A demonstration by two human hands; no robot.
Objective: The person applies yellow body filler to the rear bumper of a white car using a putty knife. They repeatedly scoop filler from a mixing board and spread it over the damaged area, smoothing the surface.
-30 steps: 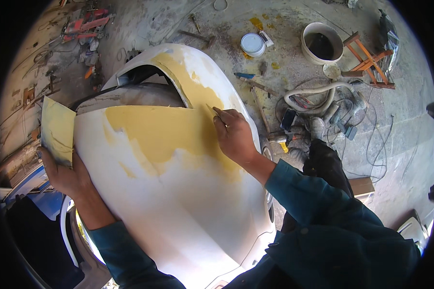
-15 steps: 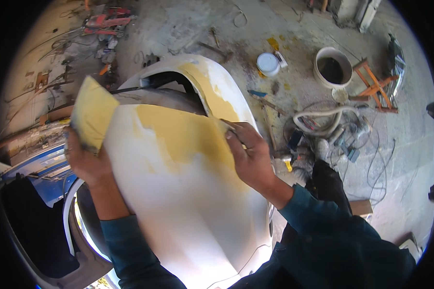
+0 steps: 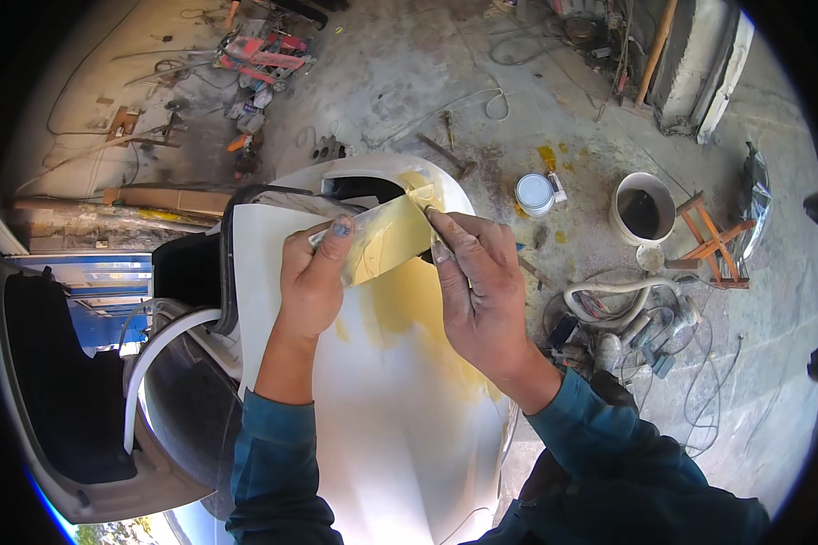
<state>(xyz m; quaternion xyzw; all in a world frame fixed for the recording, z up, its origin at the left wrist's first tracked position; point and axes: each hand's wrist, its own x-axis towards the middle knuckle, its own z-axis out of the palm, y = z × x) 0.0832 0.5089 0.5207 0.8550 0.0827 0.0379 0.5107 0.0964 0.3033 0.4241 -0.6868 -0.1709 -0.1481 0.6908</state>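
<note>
My left hand point(image 3: 309, 282) grips a flat putty board point(image 3: 386, 243) by its left end, thumb on top. Yellow body filler coats the board's face. Closed around a thin putty spreader point(image 3: 421, 193), my right hand point(image 3: 482, 286) holds it at the board's far right edge. My fingers cover most of the spreader. Both hands are above a white car body panel point(image 3: 373, 436), which carries a smeared patch of yellow filler point(image 3: 395, 318). The board hides part of that patch.
An open car door point(image 3: 136, 495) stands at the left. On the floor to the right are a lidded tub point(image 3: 534, 193), a bucket of dark liquid point(image 3: 623, 204), a wooden folding stool point(image 3: 713, 241), a coiled hose point(image 3: 600, 313) and cables. A red jack point(image 3: 264, 59) lies far left.
My right hand has lifted the spreader off the panel and brought it to the board. My left hand has moved right and tilted the board flatter. The view has shifted.
</note>
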